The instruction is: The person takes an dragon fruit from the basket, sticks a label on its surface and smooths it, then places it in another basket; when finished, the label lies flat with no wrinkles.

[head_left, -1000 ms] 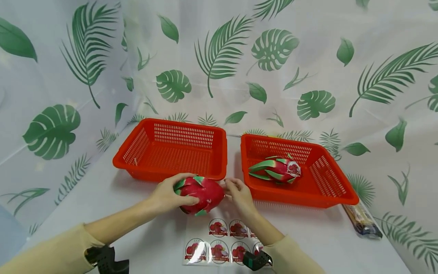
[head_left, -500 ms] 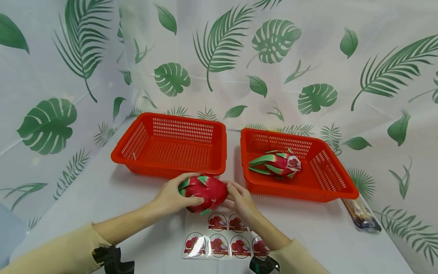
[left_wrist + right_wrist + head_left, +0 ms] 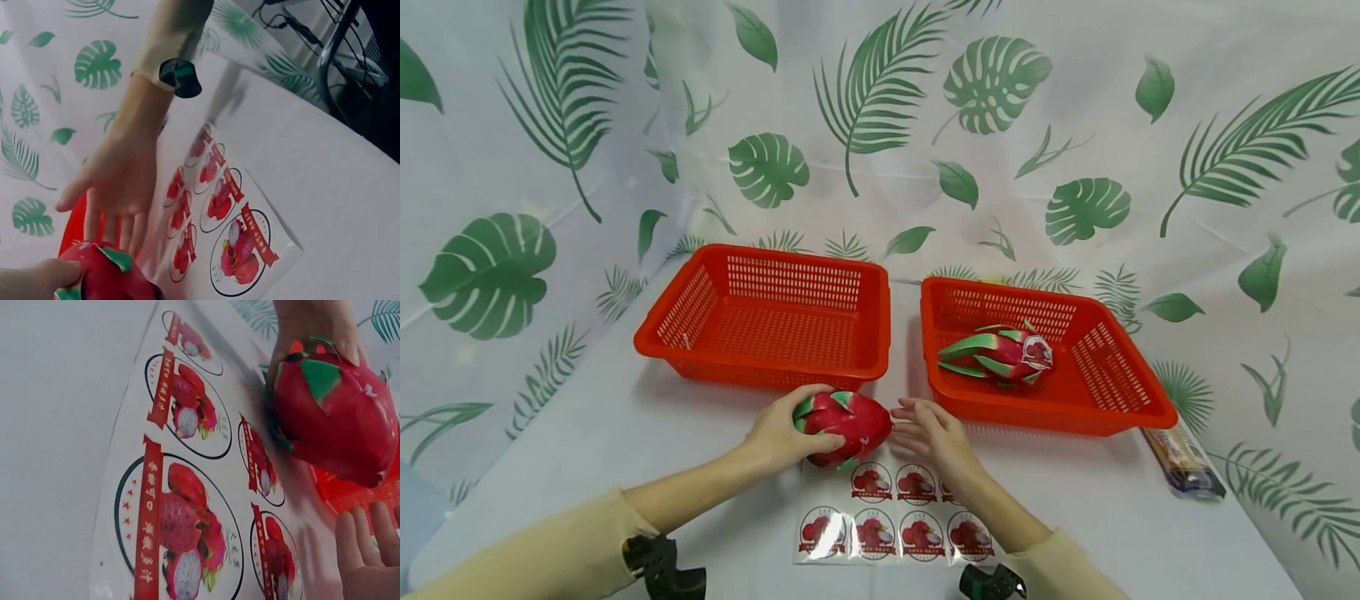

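Observation:
My left hand [image 3: 782, 429] grips a red dragon fruit [image 3: 854, 423] with green scales, thumb on the near side and fingers over the top. The fruit is held above the far edge of a sheet of round dragon fruit stickers [image 3: 872, 533]. To its right my right hand [image 3: 936, 437] is open, fingers extended toward the fruit's pointed end. In the right wrist view a small gap shows between those fingertips [image 3: 347, 520] and the dragon fruit [image 3: 337, 419]. From the left wrist view the right palm [image 3: 125, 169] faces up and holds nothing.
A red basket [image 3: 647, 343] stands at the back left. Another red basket [image 3: 1120, 417] at the right holds a second dragon fruit [image 3: 1000, 354] bearing a round sticker. A clear-wrapped package [image 3: 1183, 462] lies beyond it, near the table's right edge.
The right hand first reached the fruit's tip and touched it, then drew back to the right with its fingers opened out. The left hand keeps its grip on the dragon fruit.

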Motion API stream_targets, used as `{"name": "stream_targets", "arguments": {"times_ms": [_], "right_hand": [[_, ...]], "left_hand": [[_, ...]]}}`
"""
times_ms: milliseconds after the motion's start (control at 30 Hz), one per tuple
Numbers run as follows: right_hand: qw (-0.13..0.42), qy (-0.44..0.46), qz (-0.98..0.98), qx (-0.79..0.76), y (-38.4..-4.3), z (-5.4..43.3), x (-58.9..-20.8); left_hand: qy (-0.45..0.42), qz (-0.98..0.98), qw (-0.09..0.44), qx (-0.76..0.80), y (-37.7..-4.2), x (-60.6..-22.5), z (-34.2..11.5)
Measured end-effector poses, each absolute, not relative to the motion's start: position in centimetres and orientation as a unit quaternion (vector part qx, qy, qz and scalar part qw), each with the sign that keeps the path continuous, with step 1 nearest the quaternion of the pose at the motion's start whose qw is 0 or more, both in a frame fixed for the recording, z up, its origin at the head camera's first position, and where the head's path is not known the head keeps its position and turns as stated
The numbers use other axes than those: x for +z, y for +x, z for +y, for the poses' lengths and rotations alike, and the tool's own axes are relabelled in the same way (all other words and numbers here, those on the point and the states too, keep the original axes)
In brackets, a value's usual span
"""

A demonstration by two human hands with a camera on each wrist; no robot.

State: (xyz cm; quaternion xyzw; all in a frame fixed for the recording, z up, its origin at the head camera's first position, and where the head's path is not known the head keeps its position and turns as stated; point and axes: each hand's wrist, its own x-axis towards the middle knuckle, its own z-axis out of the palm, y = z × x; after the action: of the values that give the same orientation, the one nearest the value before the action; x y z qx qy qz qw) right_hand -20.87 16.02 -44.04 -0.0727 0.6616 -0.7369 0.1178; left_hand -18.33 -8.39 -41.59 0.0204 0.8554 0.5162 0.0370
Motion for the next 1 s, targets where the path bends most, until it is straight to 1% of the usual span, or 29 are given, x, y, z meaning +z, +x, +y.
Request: {"name": "stream_targets", "arguments": {"times_ms": [333,633,767,1000], "right_hand": [[0.114,-0.070,0.679,-0.722,-20.4,17.9,-44.2],[0.129,-0.078,0.682,-0.716,-20.0,19.0,-43.8],[0.129,-0.078,0.681,-0.717,-19.9,19.4,-43.7],[0.128,-0.064,0.676,-0.723,-19.4,19.6,-43.7]], "left_hand": [[0.033,0.867,0.036,0.496,-18.8,-41.6,-7.9],[0.034,0.867,0.036,0.495,-19.1,-41.4,-8.2],[0.036,0.871,0.028,0.489,-19.0,-41.4,-8.5],[0.061,0.875,-0.001,0.481,-18.5,-41.8,-9.4]]}}
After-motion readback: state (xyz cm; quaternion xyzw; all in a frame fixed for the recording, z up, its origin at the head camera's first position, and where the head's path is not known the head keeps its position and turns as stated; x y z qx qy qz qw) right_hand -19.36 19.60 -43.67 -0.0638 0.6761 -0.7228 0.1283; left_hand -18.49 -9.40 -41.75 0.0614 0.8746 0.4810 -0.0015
